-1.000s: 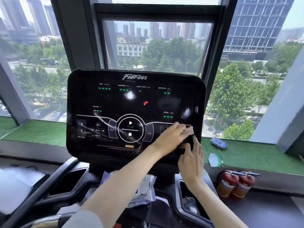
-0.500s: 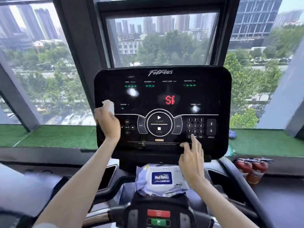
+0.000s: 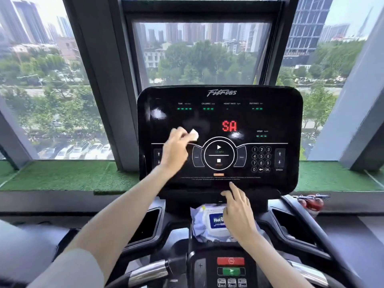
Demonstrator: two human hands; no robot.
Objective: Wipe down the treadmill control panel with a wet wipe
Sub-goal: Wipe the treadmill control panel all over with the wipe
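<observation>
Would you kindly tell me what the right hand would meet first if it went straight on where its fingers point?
The right hand would likely meet the bottom edge of the control panel first; depth is unclear, so it may already touch.

The control panel (image 3: 249, 117) reads "Fitness", a red "SA", TIME, CALORIES, HEART RATE, DISTANCE, SPEED; the wipes pack (image 3: 204, 225) shows "Hui".

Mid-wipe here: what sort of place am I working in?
Most likely a gym on an upper floor: the treadmill control panel marked Fitness, the handlebar below it, and tall windows looking down on parked cars and towers.
</observation>
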